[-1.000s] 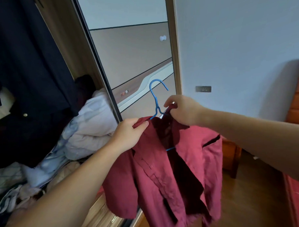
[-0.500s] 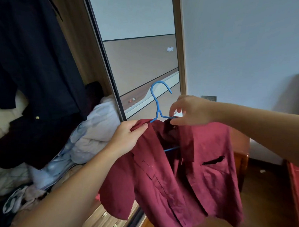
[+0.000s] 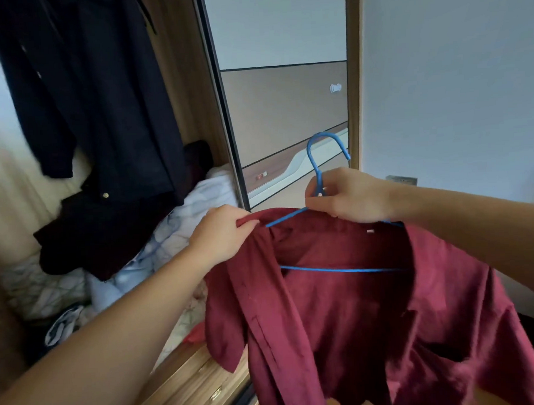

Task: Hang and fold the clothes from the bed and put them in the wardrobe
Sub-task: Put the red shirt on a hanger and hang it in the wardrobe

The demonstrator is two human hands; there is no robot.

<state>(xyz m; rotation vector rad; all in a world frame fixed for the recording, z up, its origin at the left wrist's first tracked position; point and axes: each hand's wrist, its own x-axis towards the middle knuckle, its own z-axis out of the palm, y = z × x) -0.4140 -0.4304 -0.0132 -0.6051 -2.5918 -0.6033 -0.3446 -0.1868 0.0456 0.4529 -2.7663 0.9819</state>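
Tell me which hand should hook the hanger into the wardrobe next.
Right. The right hand already grips the blue hanger just below its hook, while the left hand only pinches the red shirt at the shoulder.

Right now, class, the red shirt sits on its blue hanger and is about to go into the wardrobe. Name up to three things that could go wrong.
1. The left hand pinches the red shirt at the shoulder, where the blue hanger arm shows bare; the shirt may slide off that side.
2. The right hand grips only the hanger's neck, so it may tilt.
3. The dark coat and piled bedding crowd the wardrobe opening; the shirt could snag or crease.
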